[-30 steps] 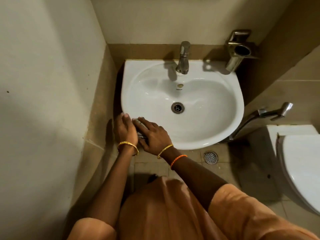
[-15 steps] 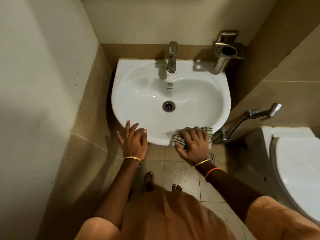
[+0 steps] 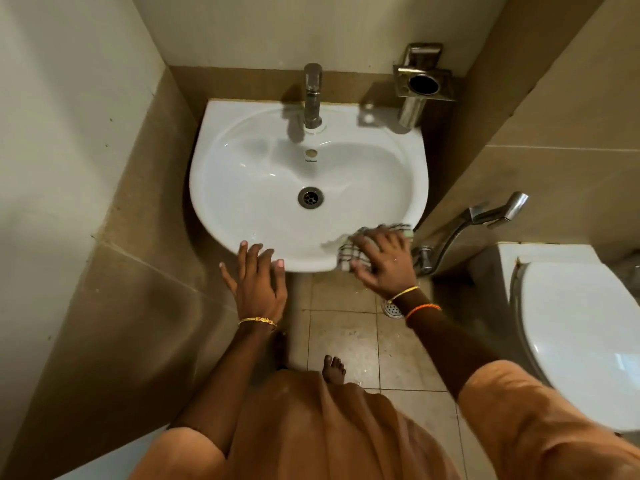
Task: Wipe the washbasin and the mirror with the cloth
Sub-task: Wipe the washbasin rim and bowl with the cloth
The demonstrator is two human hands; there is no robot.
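Note:
A white washbasin hangs on the tiled back wall, with a steel tap at its rear and a drain in the bowl. My right hand presses a checked cloth flat against the basin's front right rim. Most of the cloth is hidden under the palm. My left hand rests with fingers spread on the front left rim and holds nothing. The mirror is not in view.
A steel wall holder is mounted right of the tap. A hand sprayer with its hose hangs on the right wall. A white toilet stands at the right. Below the basin lie a floor drain and my bare foot.
My right hand has slid the cloth along the front rim from the left side to the right. My left hand stays on the front left rim. The camera has pulled back a little.

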